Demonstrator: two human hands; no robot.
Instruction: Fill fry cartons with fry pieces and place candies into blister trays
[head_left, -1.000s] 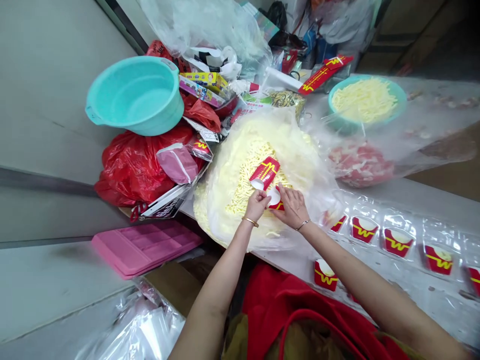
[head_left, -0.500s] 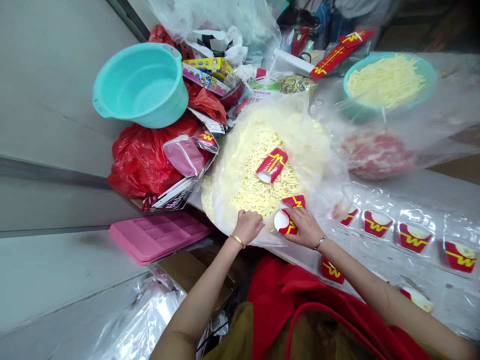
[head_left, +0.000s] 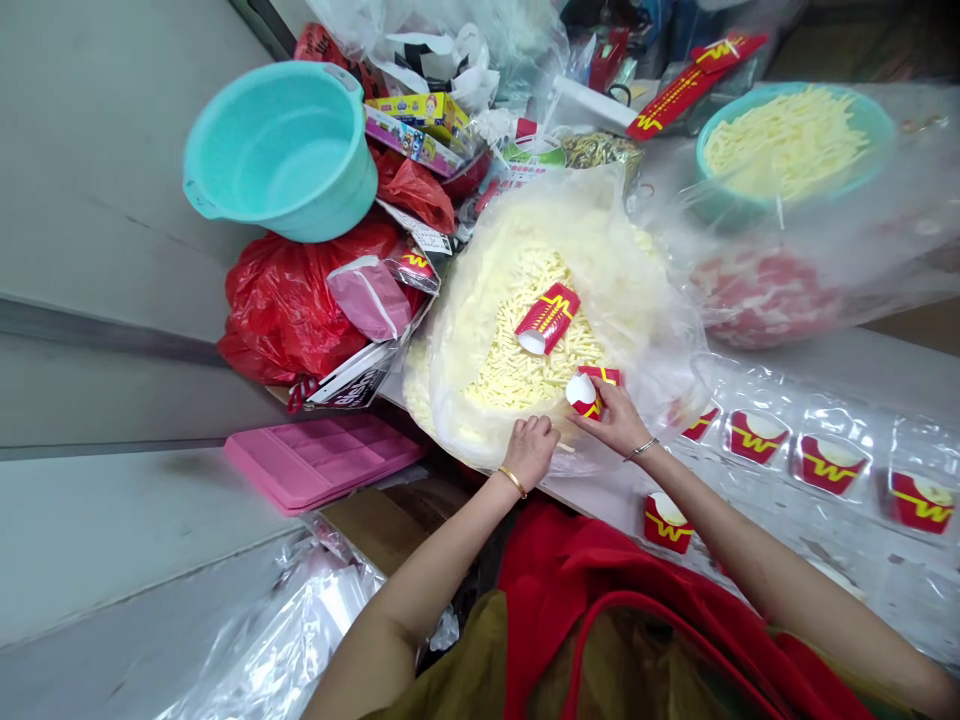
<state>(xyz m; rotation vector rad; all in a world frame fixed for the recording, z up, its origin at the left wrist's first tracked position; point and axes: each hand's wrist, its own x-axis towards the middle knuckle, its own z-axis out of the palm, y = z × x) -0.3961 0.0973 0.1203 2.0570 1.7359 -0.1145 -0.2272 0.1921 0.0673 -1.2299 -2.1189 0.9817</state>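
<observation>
My right hand point(head_left: 616, 424) grips a small red paper fries box point(head_left: 584, 396) with a yellow zigzag, its white inside facing left. Close beside it, my left hand point(head_left: 532, 452) has its fingers curled in at the near edge of a large clear plastic bag point(head_left: 465, 300). What those fingers hold, if anything, is hidden. The bag stands wide with a heap of short pale-yellow fry-shaped sticks point(head_left: 510, 365) in it. A second red fries box point(head_left: 548, 318) lies on top of the heap.
Right of the bag, filled red fries boxes point(head_left: 756, 437) sit in a clear plastic tray point(head_left: 750, 510). Behind are a turquoise basin of pale strips point(head_left: 791, 140) and a bag of pink-and-white pieces point(head_left: 765, 295). An empty turquoise basin point(head_left: 281, 150), red bag point(head_left: 300, 310) and pink tray point(head_left: 322, 460) are left.
My right hand has lifted and turned the fries box slightly up and right. My left hand has moved right, nearer to the box. The view has shifted a little.
</observation>
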